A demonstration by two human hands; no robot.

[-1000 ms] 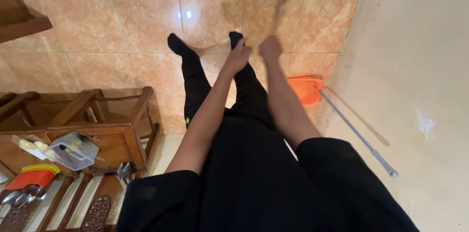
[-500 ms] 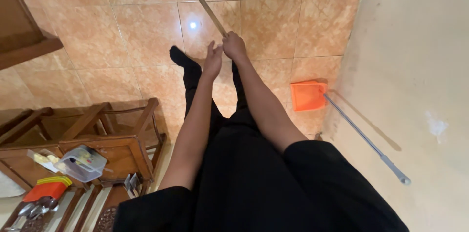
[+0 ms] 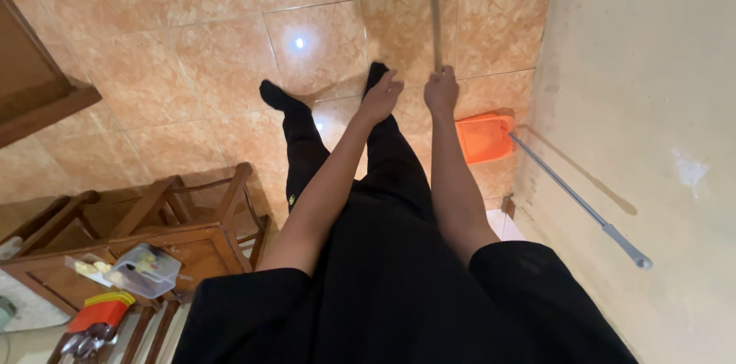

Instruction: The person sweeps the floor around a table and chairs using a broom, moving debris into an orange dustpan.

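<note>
My right hand (image 3: 441, 92) is closed around a thin wooden broom handle (image 3: 435, 11) that runs up and out of the top of the view; its head is not visible. My left hand (image 3: 381, 96) hangs just left of it, fingers loosely curled, apparently off the stick. Both hands are stretched out over the orange tiled floor (image 3: 192, 50), above my black-socked feet. An orange dustpan (image 3: 481, 137) with a long grey handle (image 3: 583, 207) leans against the cream wall, just right of my right hand.
A wooden chair and table (image 3: 192, 218) stand at the lower left, carrying a clear plastic box (image 3: 146, 270), a red and yellow item and some spoons. A dark wooden furniture edge (image 3: 38, 96) juts in at the far left. The cream wall (image 3: 652, 103) fills the right side.
The broom handle has swung from leaning up-left to nearly vertical, and my right hand has moved right toward the dustpan. My left hand has shifted right with it.
</note>
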